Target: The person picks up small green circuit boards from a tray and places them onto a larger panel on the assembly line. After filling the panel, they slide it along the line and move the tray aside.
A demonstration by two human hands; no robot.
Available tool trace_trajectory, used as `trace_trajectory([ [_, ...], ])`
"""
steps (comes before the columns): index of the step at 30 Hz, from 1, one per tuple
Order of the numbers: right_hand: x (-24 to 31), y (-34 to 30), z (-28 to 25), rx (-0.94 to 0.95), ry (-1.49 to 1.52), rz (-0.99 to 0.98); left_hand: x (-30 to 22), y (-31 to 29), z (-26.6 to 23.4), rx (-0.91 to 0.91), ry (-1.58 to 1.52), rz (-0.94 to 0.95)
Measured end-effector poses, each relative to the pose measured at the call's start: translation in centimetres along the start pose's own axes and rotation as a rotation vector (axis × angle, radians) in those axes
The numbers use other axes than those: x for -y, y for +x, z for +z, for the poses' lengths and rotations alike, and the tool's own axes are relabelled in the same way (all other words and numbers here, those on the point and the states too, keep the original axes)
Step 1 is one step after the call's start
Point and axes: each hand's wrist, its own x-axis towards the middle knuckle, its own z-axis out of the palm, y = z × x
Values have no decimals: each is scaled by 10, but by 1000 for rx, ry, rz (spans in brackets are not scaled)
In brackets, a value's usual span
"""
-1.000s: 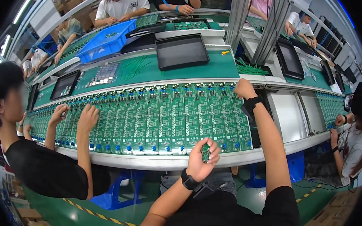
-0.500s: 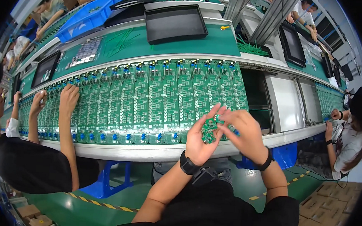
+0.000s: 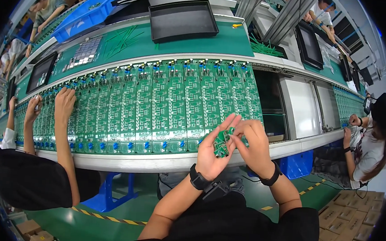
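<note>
My left hand (image 3: pixel 209 156) is cupped palm up over the near edge of the line, holding a small heap of little green circuit boards (image 3: pixel 220 148). Over that palm my right hand (image 3: pixel 255 145) closes thumb and fingertips in a pinch on one small green circuit board (image 3: pixel 230 130). Fingers cover part of it, so its details are hard to make out. Beneath and beyond both hands lies a long row of large green circuit boards (image 3: pixel 158 104), side by side, with blue parts at their near and far ends.
A black tray (image 3: pixel 184 23) sits on the green bench behind the row, near green strips (image 3: pixel 122 41) and a blue bin (image 3: pixel 88 14). To the left, a co-worker's hand (image 3: pixel 64 105) is over the boards. An open gap (image 3: pixel 269 103) in the line borders the row's right end.
My right hand has moved closer to my left palm, its fingers now pinched together. The row of boards appears shifted slightly left in view.
</note>
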Motion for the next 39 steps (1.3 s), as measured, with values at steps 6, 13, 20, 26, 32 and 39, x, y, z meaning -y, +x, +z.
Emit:
trace_trajectory([
  [6, 7, 5, -5, 71, 75, 103, 2, 2, -7, 3, -4, -10],
  [13, 4, 4, -7, 63, 6, -6, -1, 1, -10, -1, -46, -43],
  [20, 4, 1, -18, 99, -13, -92, 4, -4, -17, -50, -52, -84],
  [26, 8, -1, -41, 139, 26, -275, 7, -19, -23, -330, 105, -217],
  [32, 11, -4, -49, 240, 27, -302, 8, -20, -16, -11, 103, -416],
  [39, 14, 3, -44, 260, 130, -211, 6, -22, 0, -72, 420, -168],
])
